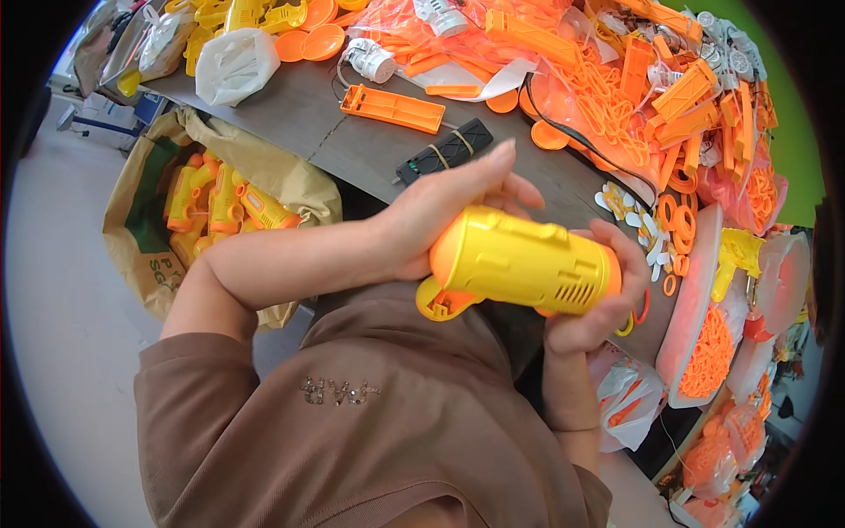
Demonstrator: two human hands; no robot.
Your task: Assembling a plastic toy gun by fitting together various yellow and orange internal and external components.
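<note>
A yellow plastic toy housing with orange ends lies sideways in front of my chest, raised off the table. My right hand curls its fingers and thumb round the right end. Against the rounded orange left end rests the palm of my left hand, its fingers stretched out above the housing and not wrapped round it. A small yellow and orange flap hangs from the housing's lower left. Just beyond my left fingers, a black screwdriver-like tool with a tan band lies on the table.
An orange battery-holder-like tray lies on the grey table. Piled orange parts cover its far right side. A paper bag of yellow housings stands at left. Orange rings and a clear tub of orange bits are at right.
</note>
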